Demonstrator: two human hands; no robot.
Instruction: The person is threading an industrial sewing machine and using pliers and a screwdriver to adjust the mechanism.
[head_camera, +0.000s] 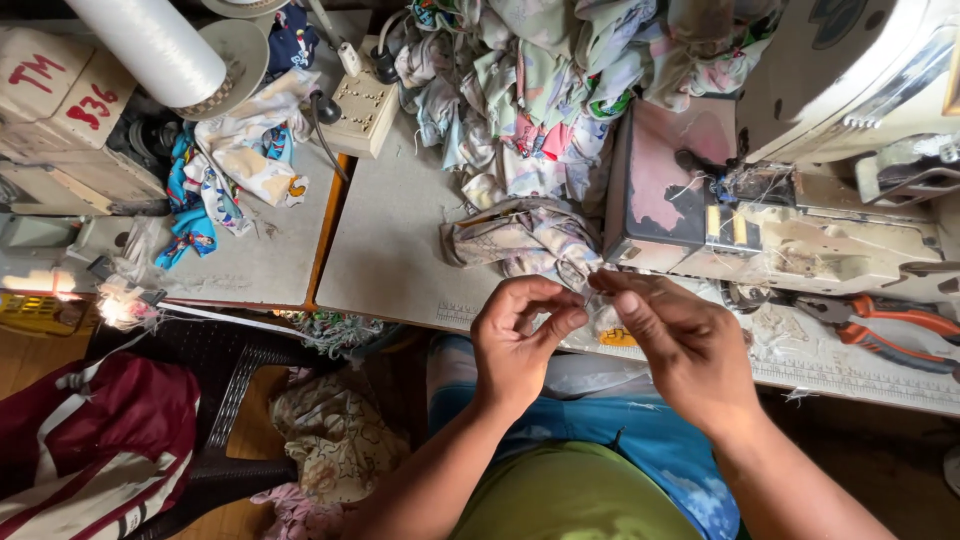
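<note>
Pinching small clear piece (597, 300) between both hands: left hand (517, 340), right hand (680, 340); yellow label (617, 338) beneath, on table (400, 260).

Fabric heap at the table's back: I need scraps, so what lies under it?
The fabric heap rests on the grey table, spilling toward the sewing machine. Anything beneath is covered.
</note>
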